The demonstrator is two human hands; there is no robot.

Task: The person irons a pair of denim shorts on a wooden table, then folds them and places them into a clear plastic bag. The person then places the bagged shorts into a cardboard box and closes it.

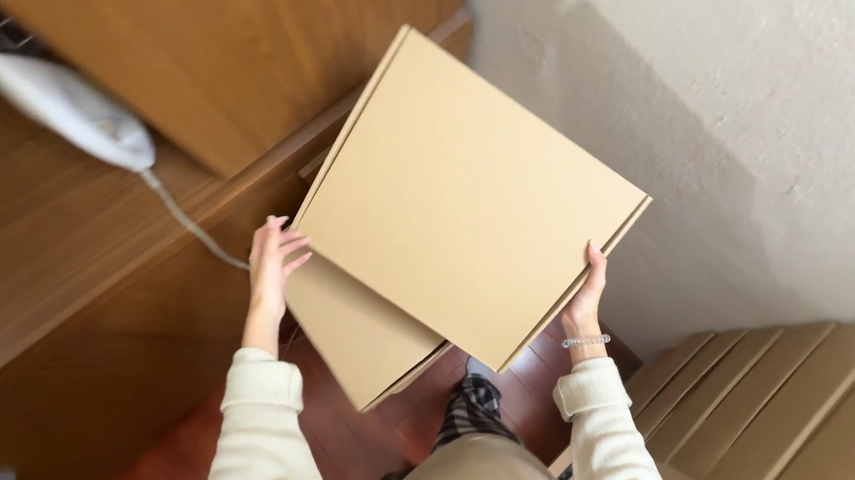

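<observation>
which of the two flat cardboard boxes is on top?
The larger-looking flat box, held between left hand and right hand; the lower box peeks out beneath it.
</observation>
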